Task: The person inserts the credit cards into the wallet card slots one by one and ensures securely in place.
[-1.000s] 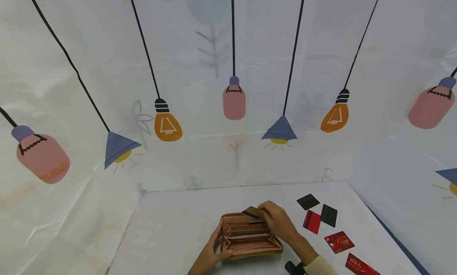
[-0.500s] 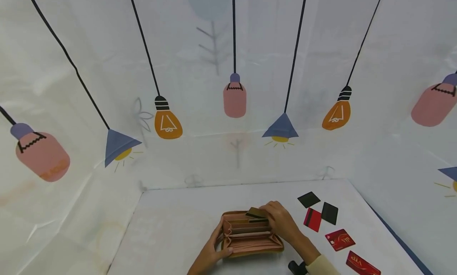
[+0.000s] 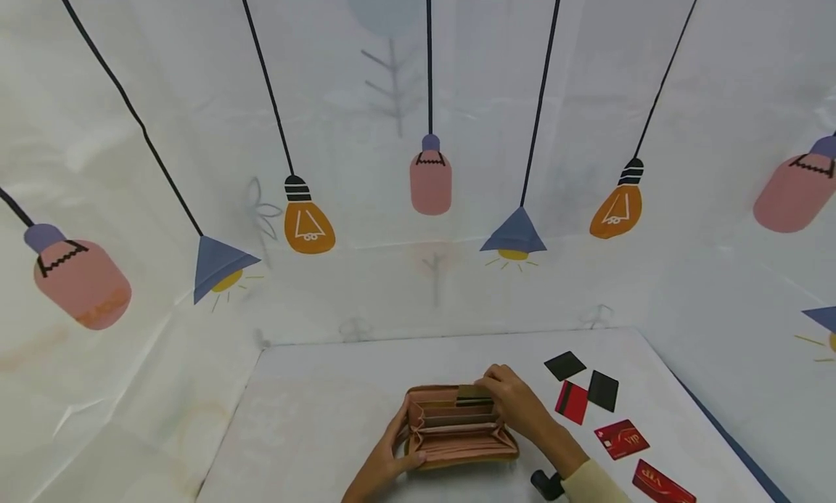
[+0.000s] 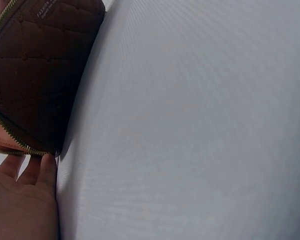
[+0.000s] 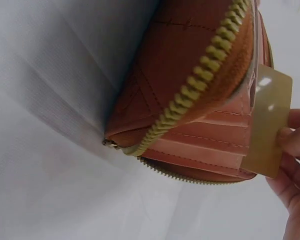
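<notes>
A zip-around wallet point(image 3: 460, 457), brown quilted outside and pink inside, stands open on the white table, its slots and dividers facing up. My left hand point(image 3: 384, 465) grips its left end, the thumb over the near edge and the fingers at the far side. With my right hand point(image 3: 522, 410) I pinch a gold card point(image 3: 472, 391) by its right end at the far-side card slots. In the right wrist view the gold card point(image 5: 271, 117) lies against the stitched slots, thumb and fingers on its outer edge. The left wrist view shows fingertips at the zipper's end on the wallet point(image 4: 40, 70).
Right of the wallet lie two black cards point(image 3: 564, 366) point(image 3: 603, 391), a red card with a dark stripe point(image 3: 572, 403) and two red VIP cards point(image 3: 622, 439) point(image 3: 662, 483). A black object point(image 3: 546, 485) is beside the right sleeve. White sheeting with printed lamps surrounds the table.
The gold card has gone from slanted above the wallet's far edge to level with the slots, sitting lower. My right hand moved slightly with it; the left hand keeps its grip.
</notes>
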A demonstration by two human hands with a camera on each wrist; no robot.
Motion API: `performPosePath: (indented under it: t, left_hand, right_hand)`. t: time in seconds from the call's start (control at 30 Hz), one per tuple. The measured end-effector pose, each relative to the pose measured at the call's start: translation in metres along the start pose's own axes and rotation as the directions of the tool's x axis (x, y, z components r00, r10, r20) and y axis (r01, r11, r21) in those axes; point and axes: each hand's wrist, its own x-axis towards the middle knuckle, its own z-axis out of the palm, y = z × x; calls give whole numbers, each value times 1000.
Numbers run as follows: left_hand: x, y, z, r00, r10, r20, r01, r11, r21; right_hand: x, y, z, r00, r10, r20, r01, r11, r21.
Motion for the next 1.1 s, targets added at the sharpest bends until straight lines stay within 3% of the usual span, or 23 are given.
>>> performPosePath:
  t: [0.3,0.5,0.73,1.1]
  left_hand:
    - [0,-1,0,1000,3,-3,-3,1000,-7]
    - [-1,-1,1,1000,0,-2,0,1000,-15]
    - [0,2,-1,1000,-4,-15,4,1000,24]
    - [1,-1,0,1000,6,-2,-6,1000,18]
  right_hand:
    - [0,-4,3,999,-27,30,29,997,-65]
    - [-6,-13,8,1000,-19,22,23,980,-198]
    - [-16,-32,10,996,71,44,-55,954,-293]
    - [-30,-45,18,988,128,87,-94,943,-318]
